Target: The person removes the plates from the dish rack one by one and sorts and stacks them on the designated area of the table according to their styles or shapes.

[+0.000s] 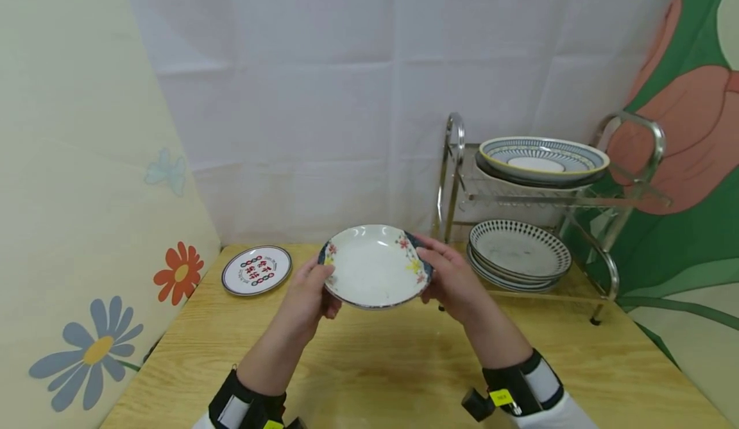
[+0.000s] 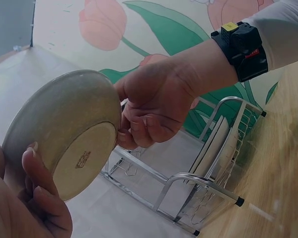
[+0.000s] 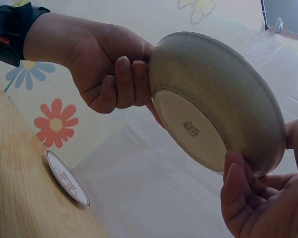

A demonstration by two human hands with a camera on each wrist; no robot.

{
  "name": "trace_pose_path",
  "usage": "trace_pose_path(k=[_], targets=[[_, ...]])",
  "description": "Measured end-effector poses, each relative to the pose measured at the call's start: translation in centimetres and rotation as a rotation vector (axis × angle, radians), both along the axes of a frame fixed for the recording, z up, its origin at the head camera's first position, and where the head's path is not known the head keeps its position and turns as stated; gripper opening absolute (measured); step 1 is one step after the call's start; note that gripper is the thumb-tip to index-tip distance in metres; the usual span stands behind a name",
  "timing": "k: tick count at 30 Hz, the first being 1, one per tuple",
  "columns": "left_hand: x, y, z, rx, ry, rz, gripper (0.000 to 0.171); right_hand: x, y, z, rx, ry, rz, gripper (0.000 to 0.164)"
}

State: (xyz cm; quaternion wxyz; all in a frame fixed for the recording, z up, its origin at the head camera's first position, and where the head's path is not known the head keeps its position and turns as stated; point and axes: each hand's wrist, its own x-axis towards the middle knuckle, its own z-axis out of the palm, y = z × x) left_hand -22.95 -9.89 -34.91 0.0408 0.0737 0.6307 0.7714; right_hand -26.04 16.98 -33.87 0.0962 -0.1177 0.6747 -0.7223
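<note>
A white plate (image 1: 372,269) with red and yellow flowers and dark blue patches on its rim is held above the table between both hands. My left hand (image 1: 308,291) grips its left edge, thumb on top and fingers beneath. On the opposite edge my right hand (image 1: 453,275) holds the rim the same way. Both wrist views show the plate's underside (image 2: 84,158), where a small printed mark (image 3: 191,128) sits inside the foot ring. The plate tilts toward the head camera, so its inner face shows there.
A small white plate (image 1: 256,270) with red and black print lies at the table's back left. To the right stands a two-tier metal rack (image 1: 456,159), with a patterned oval dish (image 1: 543,158) on top and stacked plates (image 1: 519,249) below. Wooden table (image 1: 369,365) underneath.
</note>
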Motion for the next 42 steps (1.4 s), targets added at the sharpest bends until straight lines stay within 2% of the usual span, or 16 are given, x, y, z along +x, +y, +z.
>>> trace_pose_path(k=[6, 12, 21, 24, 31, 35, 42], targets=[[-0.1, 0.0, 0.1, -0.008, 0.029, 0.063, 0.048, 0.0, -0.3, 0.0, -0.019, -0.034, 0.036, 0.054], [-0.5, -0.2, 0.1, -0.004, 0.071, 0.091, 0.051, 0.3, -0.3, -0.1, -0.035, -0.023, 0.087, 0.056], [-1.5, -0.8, 0.2, -0.023, 0.042, 0.150, 0.051, 0.7, -0.5, -0.3, -0.072, -0.005, 0.144, 0.042], [-2.0, -1.2, 0.5, -0.053, 0.044, 0.164, 0.050, 0.8, -0.7, -0.3, -0.103, 0.018, 0.187, 0.046], [-3.3, -2.7, 1.2, -0.108, 0.042, 0.210, 0.043, 1.1, -1.2, -0.4, -0.158, 0.035, 0.298, 0.064], [-4.2, -4.1, 1.5, -0.150, 0.035, 0.244, 0.043, 1.4, -1.6, -0.5, -0.130, 0.015, 0.318, 0.062], [-6.2, -7.1, 1.4, -0.146, -0.008, 0.327, 0.048, 1.7, -2.1, -0.6, -0.094, -0.005, 0.313, 0.057]])
